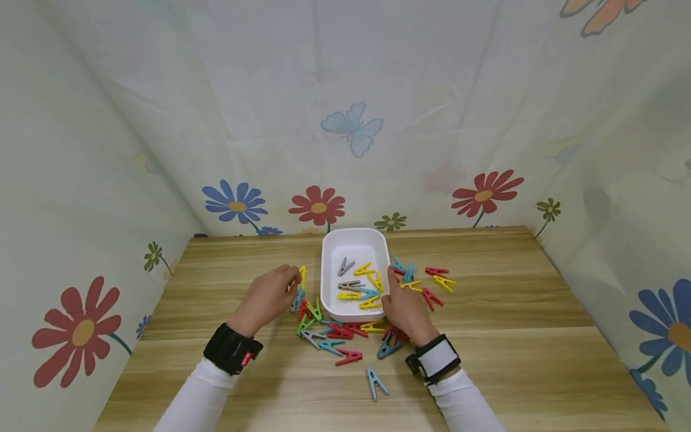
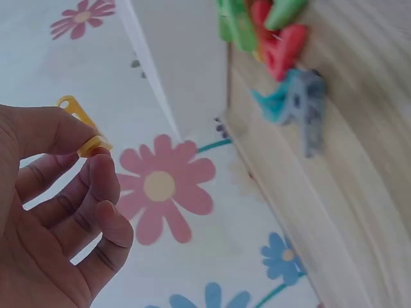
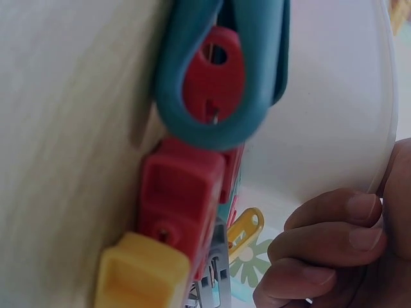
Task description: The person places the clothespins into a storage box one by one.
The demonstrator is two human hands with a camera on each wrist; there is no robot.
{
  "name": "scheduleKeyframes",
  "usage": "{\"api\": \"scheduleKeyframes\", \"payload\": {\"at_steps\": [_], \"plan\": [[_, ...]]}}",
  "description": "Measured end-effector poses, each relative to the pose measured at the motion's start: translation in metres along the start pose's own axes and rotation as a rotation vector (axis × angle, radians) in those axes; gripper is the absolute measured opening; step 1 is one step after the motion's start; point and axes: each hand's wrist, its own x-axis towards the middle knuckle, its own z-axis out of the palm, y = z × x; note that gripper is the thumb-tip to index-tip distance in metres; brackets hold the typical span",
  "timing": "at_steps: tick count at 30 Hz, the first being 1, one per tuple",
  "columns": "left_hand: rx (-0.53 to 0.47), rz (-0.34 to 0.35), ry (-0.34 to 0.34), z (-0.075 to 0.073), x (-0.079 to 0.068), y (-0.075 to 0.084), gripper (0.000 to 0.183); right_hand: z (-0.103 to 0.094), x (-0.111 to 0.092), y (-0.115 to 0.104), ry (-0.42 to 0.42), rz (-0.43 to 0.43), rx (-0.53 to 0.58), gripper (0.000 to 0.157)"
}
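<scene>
My left hand (image 1: 270, 297) pinches a yellow clothespin (image 2: 78, 115) between thumb and fingertips, left of the white plastic container (image 1: 354, 238). On the container's right side, my right hand (image 1: 407, 309) grips the rim; in the right wrist view its curled fingers (image 3: 334, 234) lie along the outer wall. Inside the container lie several yellow, grey and blue clothespins, among them a grey clothespin (image 1: 345, 267). A blue clothespin (image 1: 297, 298) lies on the table just below my left hand.
Several red, green, blue, grey and yellow clothespins lie around the container's front and right side, such as a red clothespin (image 1: 349, 357). One light blue clothespin (image 1: 376, 384) lies apart, nearer the front. Flower-printed curtains (image 1: 351, 180) border the wooden table (image 1: 513, 312).
</scene>
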Motion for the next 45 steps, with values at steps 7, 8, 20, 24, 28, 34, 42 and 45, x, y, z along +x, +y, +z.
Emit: {"api": "scheduleKeyframes", "payload": {"at_steps": [7,8,20,24,28,34,42,45], "plan": [[-0.080,-0.003,0.039,-0.001,0.037,0.020,0.009,0.000,0.000,0.000,0.007,0.004,0.012,0.064],[-0.086,-0.003,0.040,0.000,0.041,0.023,0.009,0.000,0.000,0.000,0.004,0.003,0.013,0.064],[-0.166,-0.035,0.065,0.017,0.086,0.053,0.011,-0.001,-0.001,0.000,0.036,-0.006,0.007,0.062],[-0.180,-0.033,0.002,0.022,0.088,0.057,0.025,0.001,-0.001,0.000,0.027,-0.006,0.009,0.062],[-0.161,-0.003,-0.071,0.027,0.085,0.055,0.048,0.002,-0.001,0.000,0.037,-0.021,0.003,0.063],[-0.143,0.009,-0.067,0.026,0.076,0.049,0.062,0.001,0.000,0.001,0.039,-0.029,-0.007,0.064],[-0.092,0.010,0.023,0.007,0.049,0.045,0.061,0.001,0.001,0.000,0.001,0.000,-0.001,0.063],[-0.068,0.027,0.044,0.003,0.037,0.041,0.061,0.001,0.001,0.000,0.001,0.002,0.004,0.063]]}}
